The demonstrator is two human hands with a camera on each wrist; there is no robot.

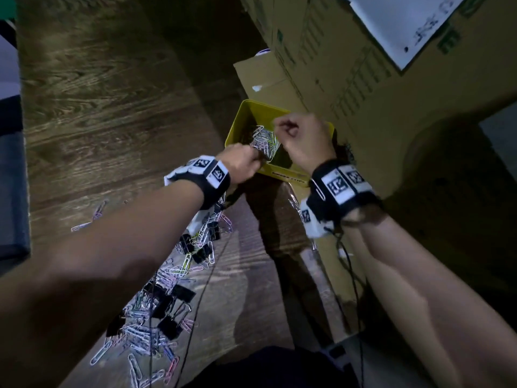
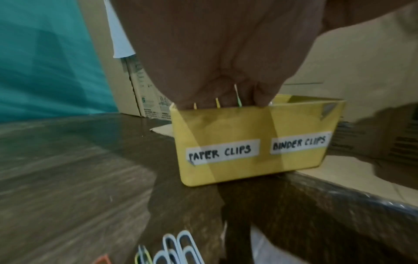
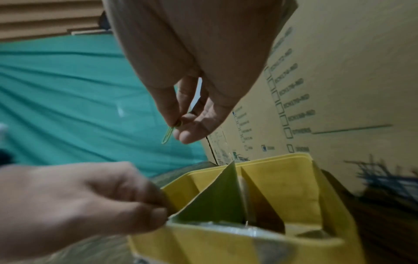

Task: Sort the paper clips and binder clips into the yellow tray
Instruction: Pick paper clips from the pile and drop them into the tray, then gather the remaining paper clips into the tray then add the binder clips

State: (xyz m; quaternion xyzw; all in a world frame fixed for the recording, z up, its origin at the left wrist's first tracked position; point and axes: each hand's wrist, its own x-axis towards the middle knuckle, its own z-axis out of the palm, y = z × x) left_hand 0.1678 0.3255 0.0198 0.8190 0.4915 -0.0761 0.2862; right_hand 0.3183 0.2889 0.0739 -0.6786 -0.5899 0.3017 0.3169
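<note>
The yellow tray (image 1: 241,116) stands on the wooden table against cardboard boxes, with a heap of paper clips (image 1: 264,140) in its left compartment. Its front wall (image 2: 248,169) carries the labels "PAPER CLIPS" and "BINDER CLIPS". My left hand (image 1: 251,156) is at the near rim over the paper clip side, fingers curled round several paper clips (image 2: 238,100) whose ends stick out. My right hand (image 3: 178,125) hovers above the tray (image 3: 282,160) and pinches one green paper clip (image 3: 167,136) between thumb and forefinger. A mixed pile of loose paper clips (image 1: 145,331) and black binder clips (image 1: 181,292) lies under my left forearm.
Large cardboard boxes (image 1: 377,79) rise behind and to the right of the tray. A few stray paper clips (image 1: 95,214) lie to the left on the table. Black cables (image 1: 347,264) hang from the wrist cameras. A teal cloth (image 3: 68,98) is at the back left.
</note>
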